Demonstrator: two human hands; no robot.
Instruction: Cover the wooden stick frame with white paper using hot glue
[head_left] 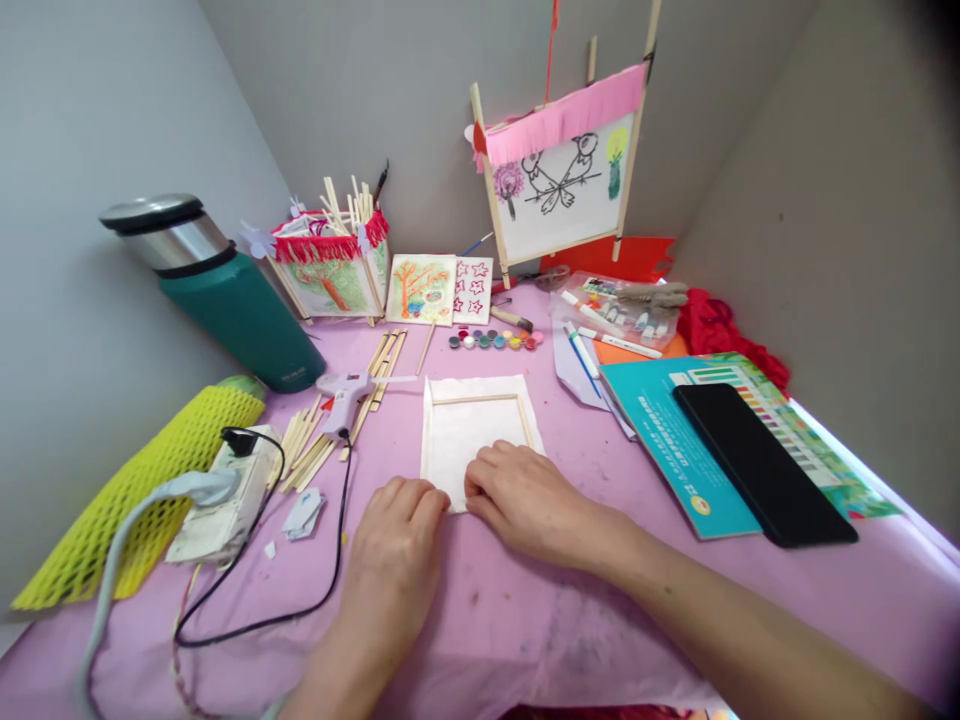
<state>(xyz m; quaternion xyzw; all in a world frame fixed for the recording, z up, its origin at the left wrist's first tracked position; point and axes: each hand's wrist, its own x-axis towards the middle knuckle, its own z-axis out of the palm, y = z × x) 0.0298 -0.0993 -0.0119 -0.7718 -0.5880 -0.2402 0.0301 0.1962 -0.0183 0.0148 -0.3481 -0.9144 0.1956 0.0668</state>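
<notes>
A white sheet [465, 437] lies on the pink-covered table, with thin wooden sticks [480, 399] along its far and side edges like a frame. My left hand [397, 540] is at the sheet's near left corner, its fingers curled and closed on the edge. Close beside it, my right hand [521, 495] grips the near edge further right, fingers bent and pressed together. Both hands hide most of that edge, so what lies under the fingertips cannot be seen. To the left, a glue gun [346, 400] rests near bundles of wooden sticks [386, 365].
A green bottle [240, 310], a power strip [225, 500] and a black cord [300, 612] are at left. Paint pots [499, 341] and drawn cards [421, 288] stand behind. A black phone [761, 465] lies on a blue book [667, 450] at right. A decorated lantern [562, 180] hangs behind.
</notes>
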